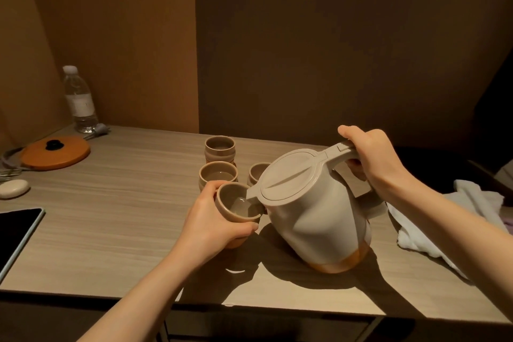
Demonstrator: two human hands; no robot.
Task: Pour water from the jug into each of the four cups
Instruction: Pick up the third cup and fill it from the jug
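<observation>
Against brown walls — wood-grain table (116, 203), cups (220, 146).

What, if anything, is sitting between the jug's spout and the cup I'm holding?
Nothing visible. The jug, tilted by the right hand, has its spout right over the rim of the cup gripped by the left hand.

The beige, orange-based jug (313, 211) tilts its spout over the nearest of four beige cups (236, 204).
</observation>
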